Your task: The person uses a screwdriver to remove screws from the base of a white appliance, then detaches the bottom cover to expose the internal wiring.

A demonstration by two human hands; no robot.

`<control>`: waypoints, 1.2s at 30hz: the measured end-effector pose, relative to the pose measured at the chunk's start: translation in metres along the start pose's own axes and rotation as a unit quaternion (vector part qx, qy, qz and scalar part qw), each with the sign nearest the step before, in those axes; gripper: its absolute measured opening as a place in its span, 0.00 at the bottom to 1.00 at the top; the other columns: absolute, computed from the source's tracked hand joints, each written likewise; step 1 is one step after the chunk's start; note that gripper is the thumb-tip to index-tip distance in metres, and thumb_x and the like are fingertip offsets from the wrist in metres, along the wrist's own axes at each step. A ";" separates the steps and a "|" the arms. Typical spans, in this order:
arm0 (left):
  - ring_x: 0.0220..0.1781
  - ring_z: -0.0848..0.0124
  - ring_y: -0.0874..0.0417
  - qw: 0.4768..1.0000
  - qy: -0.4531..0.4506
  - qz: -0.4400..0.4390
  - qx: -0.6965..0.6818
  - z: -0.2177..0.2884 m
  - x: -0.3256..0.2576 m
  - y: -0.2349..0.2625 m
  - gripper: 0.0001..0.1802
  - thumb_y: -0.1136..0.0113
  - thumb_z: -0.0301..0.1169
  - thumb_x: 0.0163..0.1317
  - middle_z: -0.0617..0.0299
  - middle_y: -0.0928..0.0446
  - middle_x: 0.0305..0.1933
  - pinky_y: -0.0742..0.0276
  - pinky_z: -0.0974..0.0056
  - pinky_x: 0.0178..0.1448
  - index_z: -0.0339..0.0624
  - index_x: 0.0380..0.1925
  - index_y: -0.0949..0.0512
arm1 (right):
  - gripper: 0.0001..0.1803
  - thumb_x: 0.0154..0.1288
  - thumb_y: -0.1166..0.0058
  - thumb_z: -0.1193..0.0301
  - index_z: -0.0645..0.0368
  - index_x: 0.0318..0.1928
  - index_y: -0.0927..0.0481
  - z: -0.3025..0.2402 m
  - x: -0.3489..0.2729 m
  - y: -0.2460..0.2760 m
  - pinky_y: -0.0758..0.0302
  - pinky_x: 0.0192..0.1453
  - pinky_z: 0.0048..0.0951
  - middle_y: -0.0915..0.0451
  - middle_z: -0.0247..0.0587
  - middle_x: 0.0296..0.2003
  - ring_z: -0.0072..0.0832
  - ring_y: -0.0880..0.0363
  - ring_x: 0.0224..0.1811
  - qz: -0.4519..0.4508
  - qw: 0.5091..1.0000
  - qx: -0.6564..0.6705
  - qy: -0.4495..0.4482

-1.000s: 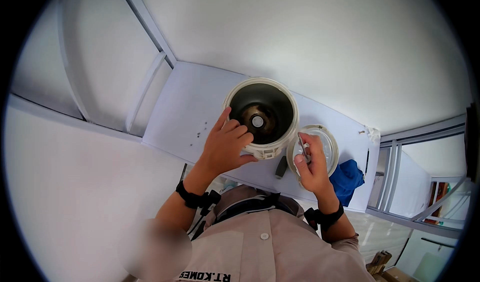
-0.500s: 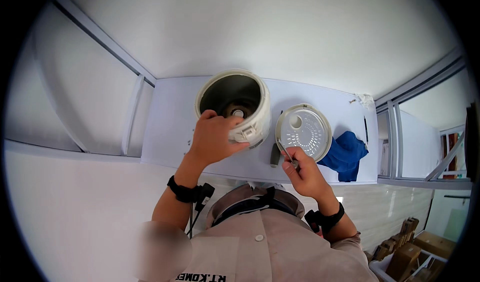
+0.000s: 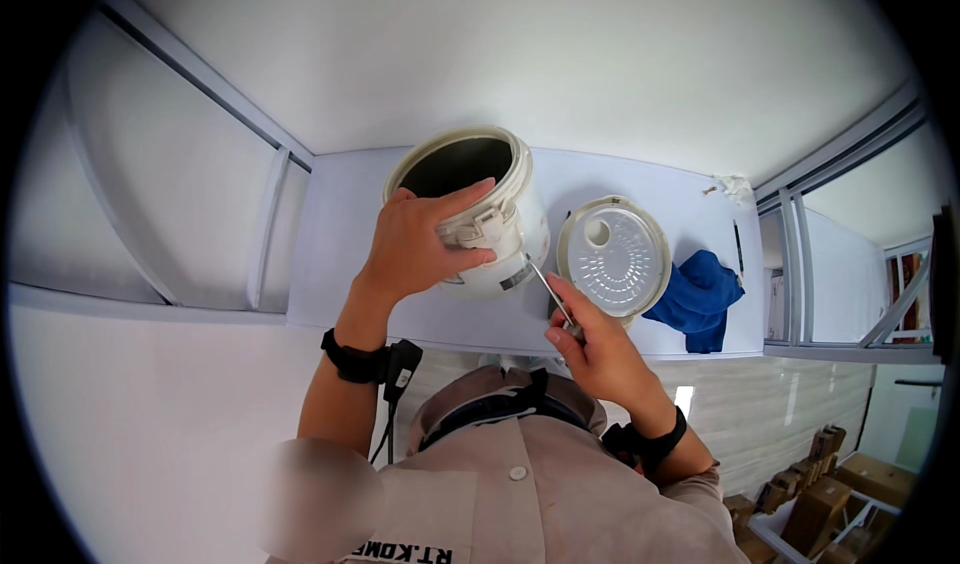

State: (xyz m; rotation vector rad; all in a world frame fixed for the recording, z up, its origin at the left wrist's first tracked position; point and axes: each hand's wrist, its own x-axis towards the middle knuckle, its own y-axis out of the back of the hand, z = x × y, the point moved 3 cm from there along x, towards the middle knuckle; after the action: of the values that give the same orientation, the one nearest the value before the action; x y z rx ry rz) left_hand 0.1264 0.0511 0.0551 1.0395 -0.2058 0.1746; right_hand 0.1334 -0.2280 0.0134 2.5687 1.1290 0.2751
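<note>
A white rice cooker body [image 3: 533, 226], open at the top with a dark inside, is tilted on the white table [image 3: 335, 224]. My left hand [image 3: 405, 244] grips it by the near rim, fingers over the edge and thumb below the latch part. In my right hand [image 3: 603, 357] is a screwdriver [image 3: 549, 290], its thin metal shaft pointing up and left toward the cooker's lower side. Whether the tip touches the cooker I cannot tell. Just right of the cooker lies a round lid [image 3: 625, 264], its perforated metal inner face upward.
A crumpled blue cloth [image 3: 703, 299] lies right of the lid. Farther right are a thin black stick-like thing [image 3: 738, 247] and crumpled white plastic [image 3: 736, 190]. Metal-framed panels [image 3: 265, 229] stand at both sides. Cardboard boxes [image 3: 815, 514] sit at the lower right.
The cooker body has tipped away, showing more of its near side. My left hand has moved up along its rim. The screwdriver has shifted left, from over the lid to beside the cooker.
</note>
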 end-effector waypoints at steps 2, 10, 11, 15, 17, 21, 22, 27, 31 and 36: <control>0.46 0.59 0.15 1.000 0.012 -0.002 -0.025 -0.003 0.001 0.003 0.43 0.12 0.43 0.41 0.60 0.09 0.53 0.21 0.58 0.61 0.59 0.65 0.13 | 0.40 0.74 0.39 0.80 0.51 0.83 0.36 -0.004 0.005 -0.004 0.20 0.46 0.34 0.18 0.45 0.42 0.37 0.19 0.39 0.005 1.000 -0.007 0.003; 0.59 0.59 0.10 0.990 0.049 -0.029 -0.130 -0.007 0.011 0.009 0.43 0.13 0.39 0.43 0.53 0.10 0.56 0.18 0.57 0.68 0.53 0.65 0.14 | 0.39 0.74 0.39 0.78 0.48 0.82 0.35 -0.017 0.019 -0.011 0.21 0.44 0.41 0.17 0.50 0.41 0.45 0.18 0.37 0.011 0.999 -0.037 0.007; 0.59 0.59 0.10 0.991 0.042 -0.028 -0.123 -0.006 0.012 0.010 0.43 0.13 0.39 0.43 0.53 0.10 0.57 0.18 0.57 0.67 0.53 0.66 0.14 | 0.38 0.74 0.40 0.77 0.48 0.82 0.34 -0.020 0.020 -0.010 0.21 0.44 0.42 0.17 0.50 0.41 0.46 0.18 0.37 0.010 0.999 -0.036 -0.003; 0.55 0.55 0.09 0.992 0.028 -0.018 -0.123 -0.003 0.014 0.010 0.41 0.15 0.43 0.44 0.53 0.09 0.53 0.18 0.54 0.67 0.55 0.64 0.13 | 0.36 0.75 0.42 0.78 0.49 0.81 0.33 -0.020 0.022 -0.010 0.21 0.44 0.45 0.17 0.52 0.41 0.50 0.17 0.37 0.053 0.995 -0.083 0.019; 0.57 0.58 0.09 0.992 0.043 -0.037 -0.116 0.001 0.015 0.011 0.43 0.13 0.41 0.44 0.54 0.09 0.56 0.18 0.57 0.68 0.53 0.65 0.14 | 0.36 0.75 0.44 0.78 0.50 0.81 0.33 -0.017 0.023 -0.009 0.21 0.44 0.45 0.17 0.53 0.41 0.51 0.17 0.37 0.062 0.994 -0.087 0.028; 0.59 0.59 0.09 0.988 0.057 -0.063 -0.127 0.003 0.017 0.012 0.44 0.12 0.39 0.43 0.54 0.10 0.58 0.18 0.58 0.68 0.53 0.66 0.15 | 0.35 0.75 0.45 0.79 0.51 0.80 0.31 -0.017 0.025 -0.008 0.20 0.44 0.45 0.16 0.52 0.40 0.51 0.16 0.38 0.061 0.995 -0.080 0.023; 0.59 0.59 0.09 0.989 0.053 -0.063 -0.125 0.004 0.017 0.012 0.44 0.12 0.39 0.42 0.54 0.10 0.58 0.19 0.58 0.68 0.53 0.66 0.15 | 0.35 0.75 0.45 0.80 0.50 0.80 0.31 -0.017 0.025 -0.009 0.20 0.44 0.45 0.16 0.52 0.40 0.50 0.16 0.38 0.061 0.995 -0.080 0.025; 0.59 0.57 0.10 0.990 0.046 -0.070 -0.110 0.010 0.020 0.012 0.45 0.12 0.40 0.41 0.55 0.10 0.58 0.19 0.58 0.69 0.53 0.66 0.14 | 0.39 0.70 0.45 0.83 0.50 0.80 0.30 -0.015 0.026 -0.010 0.19 0.43 0.43 0.16 0.49 0.39 0.48 0.16 0.37 0.059 0.995 -0.081 0.030; 0.59 0.57 0.10 0.991 0.040 -0.073 -0.101 0.013 0.020 0.011 0.45 0.12 0.41 0.41 0.55 0.10 0.57 0.19 0.57 0.68 0.54 0.66 0.14 | 0.41 0.67 0.44 0.84 0.48 0.80 0.29 -0.014 0.026 -0.009 0.19 0.41 0.42 0.16 0.47 0.38 0.47 0.15 0.35 0.068 0.992 -0.098 0.044; 0.58 0.57 0.09 0.991 0.053 -0.080 -0.092 0.013 0.019 0.009 0.45 0.12 0.42 0.41 0.56 0.09 0.56 0.19 0.57 0.68 0.55 0.65 0.14 | 0.41 0.67 0.44 0.84 0.46 0.79 0.29 -0.016 0.026 -0.009 0.19 0.40 0.44 0.16 0.47 0.38 0.47 0.15 0.34 0.072 0.989 -0.122 0.045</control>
State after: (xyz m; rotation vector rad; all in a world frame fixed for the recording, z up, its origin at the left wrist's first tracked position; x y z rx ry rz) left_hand 0.1416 0.0452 0.0740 0.8558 -0.0410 0.0632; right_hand 0.1398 -0.2001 0.0261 2.4410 0.8786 0.5336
